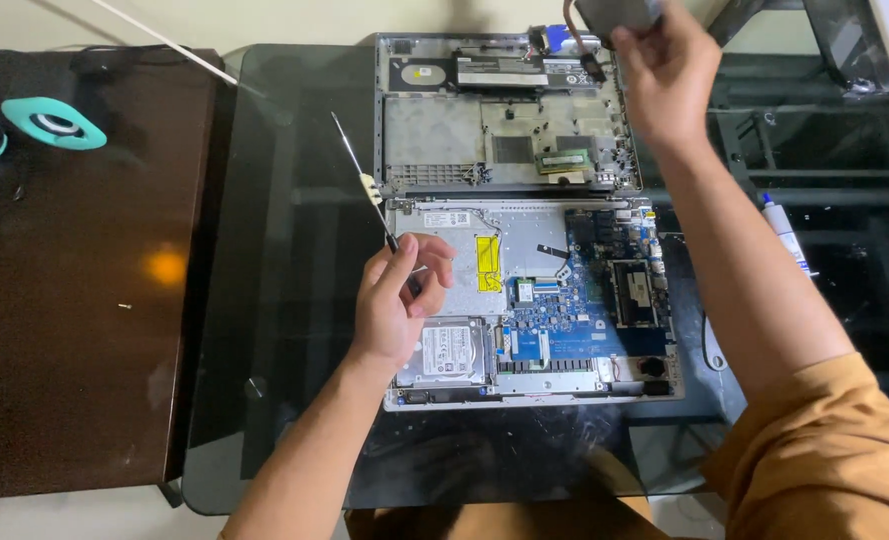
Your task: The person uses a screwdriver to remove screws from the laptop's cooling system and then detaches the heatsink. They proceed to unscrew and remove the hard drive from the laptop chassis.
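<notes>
An opened laptop base [530,300] lies on a dark glass table, showing a blue circuit board [575,310], a silver metal plate with a yellow sticker [489,263] and a hard drive [452,352]. My left hand [397,300] is closed around a thin screwdriver [363,178] whose shaft slants up to the left, its tip over the plate's left part. My right hand [668,70] is raised at the top of the view and grips a dark grey part [615,14] with a cable hanging from it. The detached laptop shell [505,115] lies behind the base.
A dark brown wooden table [75,280] adjoins the glass table [285,300] on the left, with a teal round object [55,122] on it. A white tube [787,232] lies at the right. A white cable [165,42] crosses the top left.
</notes>
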